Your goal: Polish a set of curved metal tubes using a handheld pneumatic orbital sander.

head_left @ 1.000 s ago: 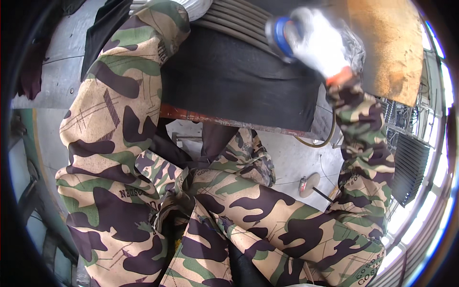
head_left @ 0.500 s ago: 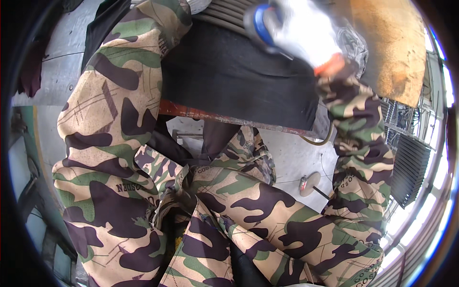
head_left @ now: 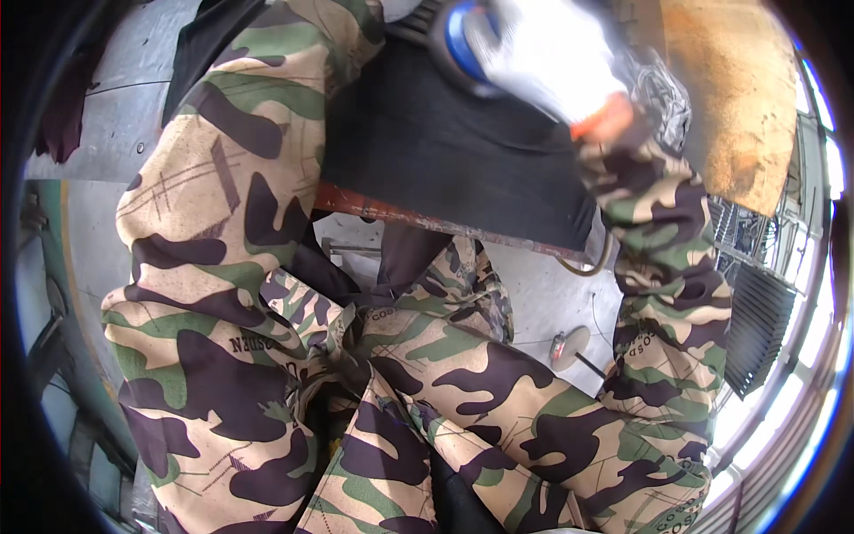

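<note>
At the top of the view, my right hand wears a white glove with an orange cuff, blurred by motion. It is closed around a round blue-and-dark tool that looks like a hand sander. The tool is over the far part of a black cloth spread on a bench. Next to it, dark ribbed metal bars show beyond the cloth. My left hand barely shows as a pale patch of glove at the upper edge, past the camouflage sleeve; its fingers are out of sight.
The bench's worn red edge runs above my lap, with a hose loop hanging at its right. Crumpled clear plastic and a tan board stand at right. Black slatted parts and a round-based stand are lower right.
My right hand and the blue tool have shifted a little to the left. My left sleeve sits slightly farther right, and the whole view has turned slightly.
</note>
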Demonstrator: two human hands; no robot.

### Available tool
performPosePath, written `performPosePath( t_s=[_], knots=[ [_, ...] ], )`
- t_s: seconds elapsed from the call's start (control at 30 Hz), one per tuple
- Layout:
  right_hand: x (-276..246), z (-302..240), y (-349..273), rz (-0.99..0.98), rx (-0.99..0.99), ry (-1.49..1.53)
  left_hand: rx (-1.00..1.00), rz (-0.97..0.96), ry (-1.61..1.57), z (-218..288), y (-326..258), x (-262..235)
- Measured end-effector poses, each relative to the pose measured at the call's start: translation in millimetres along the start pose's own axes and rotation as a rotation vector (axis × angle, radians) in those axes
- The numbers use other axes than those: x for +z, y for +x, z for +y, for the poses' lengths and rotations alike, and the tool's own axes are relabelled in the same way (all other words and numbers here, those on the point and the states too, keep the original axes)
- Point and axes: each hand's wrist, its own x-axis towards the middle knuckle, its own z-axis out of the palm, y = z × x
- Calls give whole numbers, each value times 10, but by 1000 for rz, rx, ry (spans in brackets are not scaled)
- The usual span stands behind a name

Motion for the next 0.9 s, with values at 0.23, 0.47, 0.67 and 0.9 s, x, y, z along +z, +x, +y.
performPosePath(
  t_s=[0.23,0.47,0.67,0.9],
  knots=[
    [-4,94,53,87,-41,-29,294,-50,-171,-202,-46,-86],
    [77,193,229,39,69,-73,122,-55,-48,-118,66,-63],
    [15,180,-8,90,-41,-35,128,-19,-76,-67,87,-12],
    [-57,137,-165,-15,55,-34,114,-6,-71,-92,120,41]
  ],
)
